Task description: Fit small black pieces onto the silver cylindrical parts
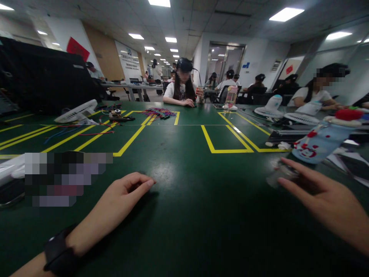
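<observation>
The green table (184,231) spreads before me, a seated co-worker (172,91) at its far side at 12 o'clock. A blue cup (318,140) leans toward 2 o'clock, and a heap of coloured wires (160,112) lies far off, near 12. I see no step plainly finished; I'd judge the handling under way, taking or releasing, I cannot tell which. My left forearm slants in toward 11 o'clock; that hand (128,188) is low over the table, fingers curled, thumb against the forefinger, and whether anything tiny is pinched there I cannot tell. My right hand (324,194), at 2, reaches inward with thumb and forefinger parted around a small clear piece (272,179), just short of the cup; whether it's gripped, the blur hides.
</observation>
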### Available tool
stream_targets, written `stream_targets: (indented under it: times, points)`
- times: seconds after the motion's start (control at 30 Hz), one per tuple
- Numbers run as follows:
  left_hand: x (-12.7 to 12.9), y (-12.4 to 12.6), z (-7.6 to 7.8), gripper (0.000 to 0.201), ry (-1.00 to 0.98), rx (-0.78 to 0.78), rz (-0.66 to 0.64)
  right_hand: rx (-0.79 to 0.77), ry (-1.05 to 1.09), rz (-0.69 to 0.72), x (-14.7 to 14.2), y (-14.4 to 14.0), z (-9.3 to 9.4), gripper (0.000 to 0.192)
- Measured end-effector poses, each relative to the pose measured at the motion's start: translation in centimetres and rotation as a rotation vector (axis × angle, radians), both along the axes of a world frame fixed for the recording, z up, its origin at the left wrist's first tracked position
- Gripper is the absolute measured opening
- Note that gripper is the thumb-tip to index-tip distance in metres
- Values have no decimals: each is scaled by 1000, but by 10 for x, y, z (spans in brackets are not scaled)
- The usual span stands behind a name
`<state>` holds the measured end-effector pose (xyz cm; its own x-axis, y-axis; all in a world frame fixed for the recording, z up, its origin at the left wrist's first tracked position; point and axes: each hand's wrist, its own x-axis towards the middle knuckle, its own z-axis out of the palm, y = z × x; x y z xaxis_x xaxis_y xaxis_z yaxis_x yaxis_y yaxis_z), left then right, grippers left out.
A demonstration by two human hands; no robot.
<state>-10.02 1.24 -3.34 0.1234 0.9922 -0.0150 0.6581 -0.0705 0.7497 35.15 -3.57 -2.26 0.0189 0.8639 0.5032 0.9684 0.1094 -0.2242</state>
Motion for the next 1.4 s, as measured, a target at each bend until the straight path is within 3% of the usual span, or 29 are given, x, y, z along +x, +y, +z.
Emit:
stream_targets:
  times: [0.13, 0.2, 0.33, 0.43, 0.57, 0.7, 0.83, 0.93, 1.03, 1.17, 1.27, 1.4]
  points:
    - [3, 0, 2, 35, 17, 3, 2, -173, 177, 468, -100, 13, 6, 51]
    - [6, 0, 4, 34, 34, 10, -8, -267, 234, 640, -137, 17, 5, 49]
    - [20, 0, 9, 33, 61, 37, -26, -322, 294, 753, -166, 21, -3, 49]
    - [46, -6, 16, 30, 44, 145, -92, -324, 375, 698, -163, 22, -12, 64]
    - [88, -13, 30, 24, -63, 236, -323, -384, 484, 682, -158, 23, -20, 73]
    - [103, -9, 37, 20, -138, 231, -301, -427, 521, 686, -158, 23, -18, 70]
    - [89, -6, 28, 24, -134, 211, -206, -379, 469, 672, -157, 21, -15, 59]
    - [82, -5, 11, 20, -6, 179, -279, -370, 428, 673, -157, 20, -13, 43]
    - [83, -4, -1, 16, 143, 205, -337, -358, 413, 674, -160, 20, -12, 43]
    - [77, -2, 2, 26, 98, 174, -328, -300, 382, 636, -149, 20, -10, 48]
    - [52, 0, 10, 31, 48, 148, -231, -154, 279, 528, -111, 19, -11, 48]
    - [6, 5, 9, 35, 78, 74, -80, -19, 128, 218, -25, 10, -20, 45]
